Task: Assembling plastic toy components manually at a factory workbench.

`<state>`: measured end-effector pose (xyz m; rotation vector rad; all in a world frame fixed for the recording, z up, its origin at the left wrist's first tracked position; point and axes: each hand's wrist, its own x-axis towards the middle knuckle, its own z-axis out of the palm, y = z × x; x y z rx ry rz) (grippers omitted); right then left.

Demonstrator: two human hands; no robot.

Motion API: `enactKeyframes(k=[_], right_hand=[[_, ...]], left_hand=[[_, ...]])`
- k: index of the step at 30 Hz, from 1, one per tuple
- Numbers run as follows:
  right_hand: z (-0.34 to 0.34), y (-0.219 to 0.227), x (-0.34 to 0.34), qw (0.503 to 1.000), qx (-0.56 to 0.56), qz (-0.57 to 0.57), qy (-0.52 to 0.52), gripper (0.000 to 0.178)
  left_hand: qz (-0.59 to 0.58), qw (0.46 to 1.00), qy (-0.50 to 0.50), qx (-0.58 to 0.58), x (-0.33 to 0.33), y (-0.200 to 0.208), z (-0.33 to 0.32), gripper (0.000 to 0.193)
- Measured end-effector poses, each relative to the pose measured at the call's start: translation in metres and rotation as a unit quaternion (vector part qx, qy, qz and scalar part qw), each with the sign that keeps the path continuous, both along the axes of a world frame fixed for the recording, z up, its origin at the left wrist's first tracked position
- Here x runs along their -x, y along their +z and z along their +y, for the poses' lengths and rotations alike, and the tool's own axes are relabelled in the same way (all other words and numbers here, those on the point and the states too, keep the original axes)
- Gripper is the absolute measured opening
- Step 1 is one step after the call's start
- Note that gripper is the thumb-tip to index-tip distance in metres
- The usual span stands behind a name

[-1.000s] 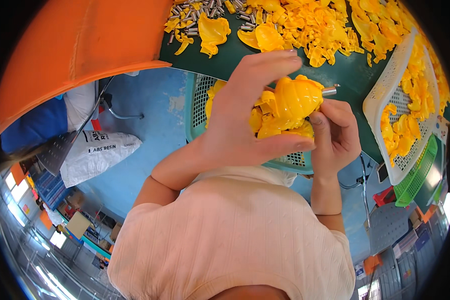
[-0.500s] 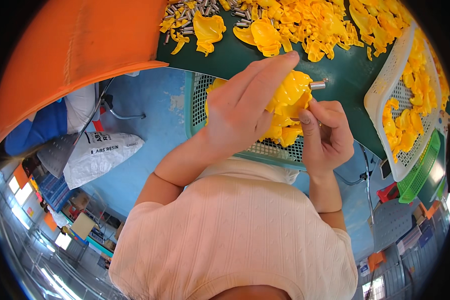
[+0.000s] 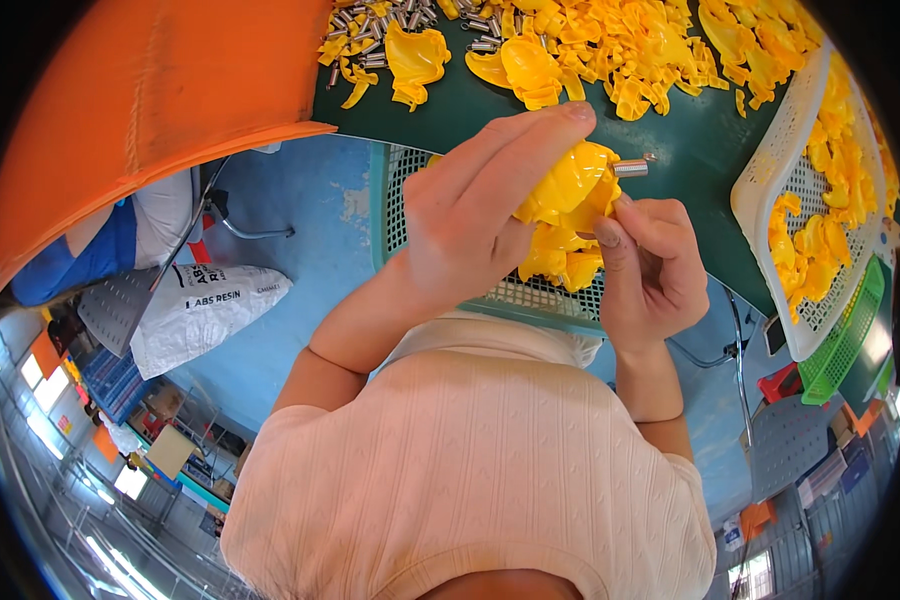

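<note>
My left hand (image 3: 470,200) is wrapped round a curved, glossy yellow plastic shell (image 3: 570,190), which its fingers partly cover. With thumb and forefinger, my right hand (image 3: 655,270) pinches the shell's right edge. A small silver coil spring (image 3: 630,168) with a looped end sticks out of the shell on that side; its inner end is hidden. More yellow plastic pieces (image 3: 568,265) lie below my hands in a green mesh basket (image 3: 379,215), in front of my body.
On the dark green table (image 3: 440,125) lie several silver springs (image 3: 375,35) and a heap of yellow pieces (image 3: 630,55). A white perforated basket (image 3: 760,190) of yellow pieces leans at right, beside a green basket (image 3: 845,330). An orange sheet (image 3: 190,90) borders the left.
The shell and spring have shifted slightly left, together with my left hand. My right hand keeps its pinch almost in place.
</note>
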<state>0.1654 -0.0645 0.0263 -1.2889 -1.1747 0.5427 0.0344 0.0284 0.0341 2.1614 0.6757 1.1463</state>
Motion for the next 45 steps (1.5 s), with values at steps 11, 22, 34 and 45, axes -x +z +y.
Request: enactKeyframes(k=[11,22,34,45], right_hand=[[0.000,0.002,0.004,0.999,0.011,0.047,-0.001,0.018],[-0.001,-0.004,-0.004,0.999,0.040,0.015,-0.003,0.016],[-0.006,-0.016,-0.014,0.995,0.033,0.097,-0.007,0.011],[-0.014,-0.027,-0.003,0.971,0.103,-0.127,0.176,0.011]], left_hand=[[-0.016,1.000,-0.017,0.016,0.002,0.001,0.001,0.047],[0.051,0.985,0.007,0.165,-0.002,-0.003,-0.005,0.046],[0.028,0.924,-0.118,0.362,-0.003,0.004,-0.011,0.045],[-0.111,0.810,-0.021,0.576,0.020,-0.002,0.014,0.063]])
